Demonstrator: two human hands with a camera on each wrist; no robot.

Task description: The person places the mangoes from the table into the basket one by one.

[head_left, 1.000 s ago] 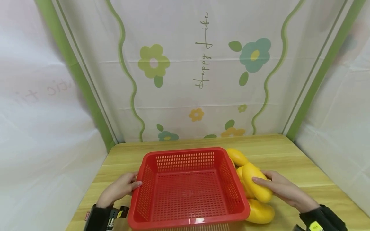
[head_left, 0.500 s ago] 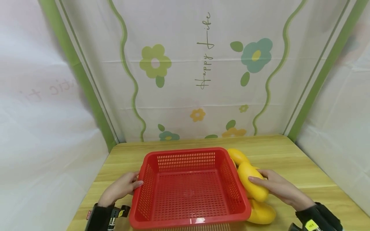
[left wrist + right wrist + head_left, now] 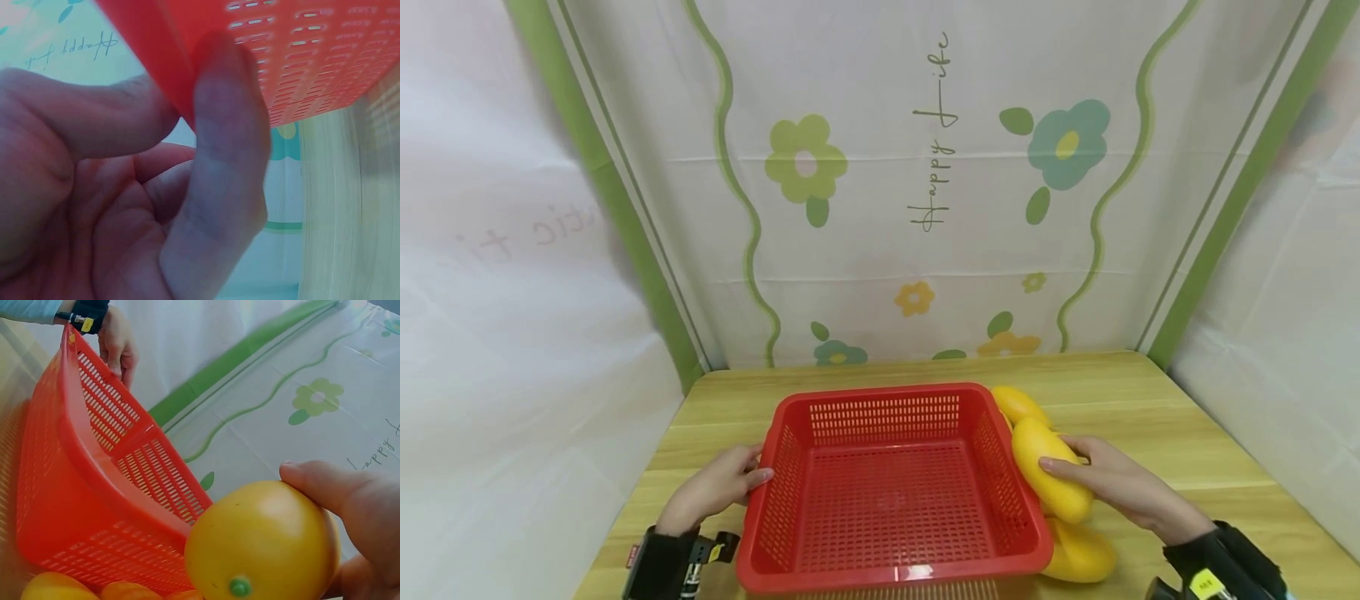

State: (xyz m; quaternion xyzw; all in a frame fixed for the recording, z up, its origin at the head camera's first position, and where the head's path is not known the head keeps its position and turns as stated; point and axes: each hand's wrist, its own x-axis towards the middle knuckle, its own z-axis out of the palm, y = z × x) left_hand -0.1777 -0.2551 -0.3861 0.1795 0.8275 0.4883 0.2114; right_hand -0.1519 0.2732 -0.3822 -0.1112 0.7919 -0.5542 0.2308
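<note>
A red perforated plastic basket [image 3: 880,390] stands on the wooden table, with nothing inside it. My left hand [image 3: 711,487] pinches its left rim between thumb and fingers, also plain in the left wrist view, where the thumb and a finger [image 3: 228,144] lie on either side of the rim. At the right side of the basket, my right hand [image 3: 1131,492] grips a yellow mango [image 3: 1051,471], thumb on top. The right wrist view shows the green stem end of this held mango [image 3: 262,540], close beside the basket wall. Fingers behind the fruit are mostly hidden.
Several more mangoes lie along the basket's right side, one at the back [image 3: 1018,404] and one at the front [image 3: 1082,552]. White floral cloth walls [image 3: 940,275] enclose the wooden table [image 3: 1150,417] at the back and both sides.
My right hand has shifted slightly left with the mango, bringing it nearer the basket's right rim. The left hand keeps its hold on the basket.
</note>
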